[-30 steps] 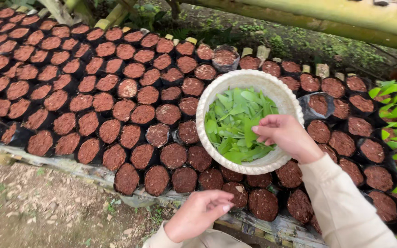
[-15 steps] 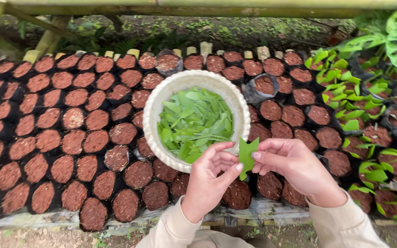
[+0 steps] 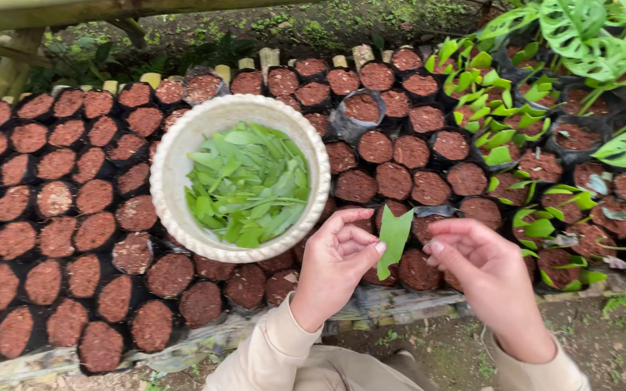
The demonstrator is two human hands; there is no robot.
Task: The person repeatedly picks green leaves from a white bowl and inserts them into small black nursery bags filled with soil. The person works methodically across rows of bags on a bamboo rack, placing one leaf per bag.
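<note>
My left hand [image 3: 336, 266] pinches a single green leaf [image 3: 394, 239] between thumb and fingers and holds it upright over the soil bags. My right hand [image 3: 488, 279] hovers just right of the leaf, fingers curled and apart, holding nothing. A white round bowl [image 3: 167, 156] full of green leaves [image 3: 249, 185] rests on top of the bags, up and left of my left hand.
Rows of small black bags filled with reddish-brown soil [image 3: 74, 210] cover the bed. Bags at the right hold young green plants [image 3: 487, 108]. Bamboo poles [image 3: 110, 11] run along the back. Bare ground [image 3: 429, 340] lies at the front edge.
My right hand left the bowl with a leaf. Both hands met, and the leaf is now in my left hand. The view has shifted right, so the bowl sits further left.
</note>
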